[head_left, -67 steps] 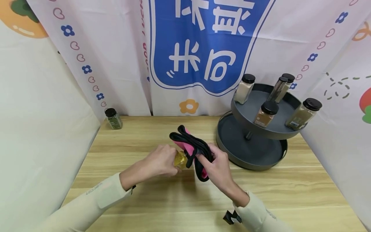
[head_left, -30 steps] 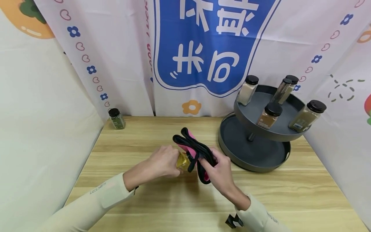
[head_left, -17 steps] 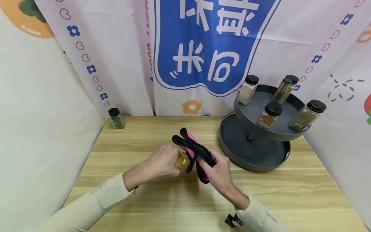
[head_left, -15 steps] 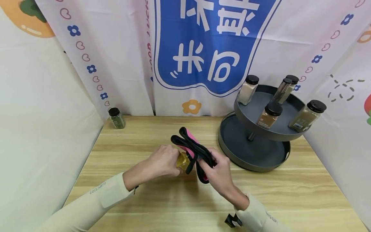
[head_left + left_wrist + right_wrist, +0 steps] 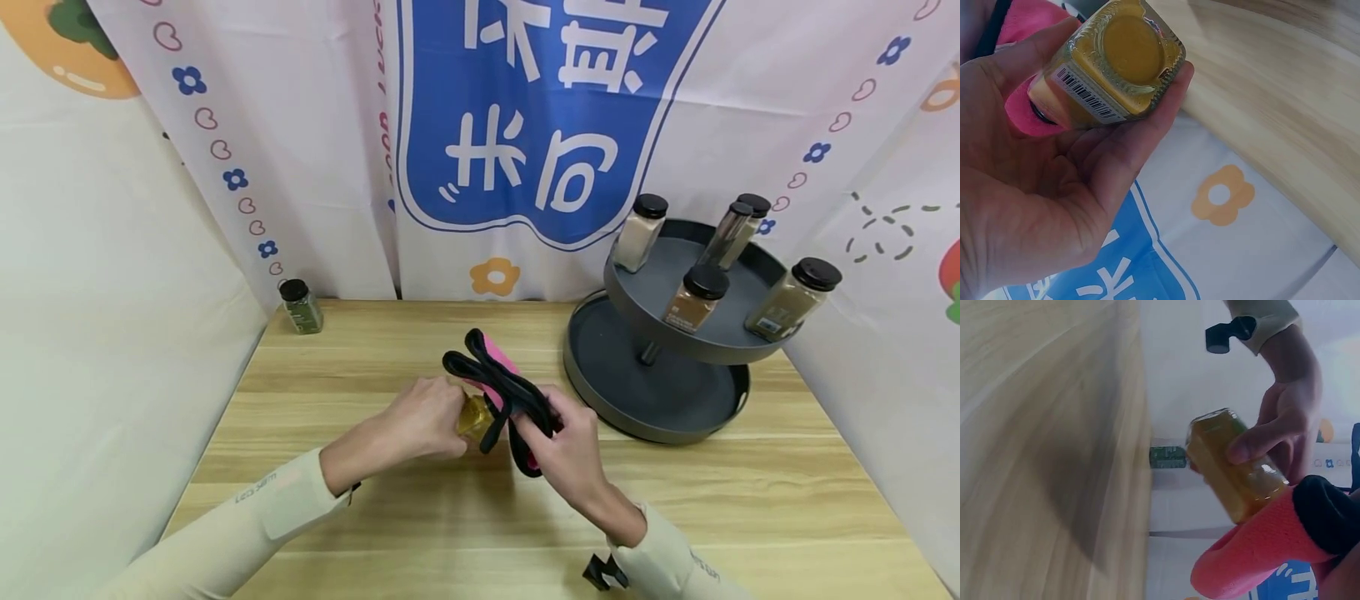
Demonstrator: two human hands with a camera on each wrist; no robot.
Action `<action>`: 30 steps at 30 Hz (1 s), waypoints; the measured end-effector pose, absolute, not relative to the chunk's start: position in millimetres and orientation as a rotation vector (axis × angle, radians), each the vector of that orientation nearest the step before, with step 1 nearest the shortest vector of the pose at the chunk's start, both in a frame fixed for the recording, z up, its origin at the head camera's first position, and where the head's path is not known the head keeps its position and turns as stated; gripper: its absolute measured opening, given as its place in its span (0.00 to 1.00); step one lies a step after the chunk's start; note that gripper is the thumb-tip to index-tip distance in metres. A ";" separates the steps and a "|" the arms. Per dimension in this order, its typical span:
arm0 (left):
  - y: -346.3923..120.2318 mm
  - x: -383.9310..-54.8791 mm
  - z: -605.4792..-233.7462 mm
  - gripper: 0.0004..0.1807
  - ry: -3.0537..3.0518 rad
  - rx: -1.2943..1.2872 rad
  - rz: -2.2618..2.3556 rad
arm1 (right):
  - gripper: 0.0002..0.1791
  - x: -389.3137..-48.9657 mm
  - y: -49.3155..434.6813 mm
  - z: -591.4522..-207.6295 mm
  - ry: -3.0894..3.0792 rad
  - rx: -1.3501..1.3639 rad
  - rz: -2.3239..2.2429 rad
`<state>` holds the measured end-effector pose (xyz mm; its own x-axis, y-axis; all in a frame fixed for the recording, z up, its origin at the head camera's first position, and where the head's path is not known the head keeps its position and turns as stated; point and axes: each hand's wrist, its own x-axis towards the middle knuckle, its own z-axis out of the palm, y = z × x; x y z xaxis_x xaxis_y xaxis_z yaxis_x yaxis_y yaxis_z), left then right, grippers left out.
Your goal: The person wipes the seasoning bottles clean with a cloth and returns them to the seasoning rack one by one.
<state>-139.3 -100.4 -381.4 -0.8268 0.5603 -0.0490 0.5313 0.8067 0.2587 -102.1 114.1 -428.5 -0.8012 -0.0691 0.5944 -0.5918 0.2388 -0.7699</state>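
Observation:
My left hand [image 5: 420,417] grips a square glass jar of yellow powder [image 5: 474,417] above the table. In the left wrist view the jar [image 5: 1094,94] is tilted, its base toward the camera and a barcode label on one side. My right hand [image 5: 572,442] pinches a folded pink cloth with black edging [image 5: 517,396]. The cloth lies against the jar's dark-lidded end and covers part of it. Thumb and fingers hold the jar [image 5: 1229,462] from both sides in the right wrist view, the pink cloth [image 5: 1247,550] beside it.
A two-tier dark grey round rack [image 5: 652,400] stands at the right, with several black-lidded spice jars on its upper tier. A green spice jar [image 5: 302,308] stands at the table's back left corner. A printed curtain [image 5: 330,167] hangs behind the wooden table [image 5: 390,533].
The head view has shifted a little. Both hands keep their holds on jar and cloth in nearly the same place; the cloth's folded edges have moved only slightly.

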 end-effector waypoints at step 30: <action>-101.9 -139.0 -430.1 0.19 2.682 0.665 1.034 | 0.05 -121.5 143.7 -426.1 -2.207 0.271 1.519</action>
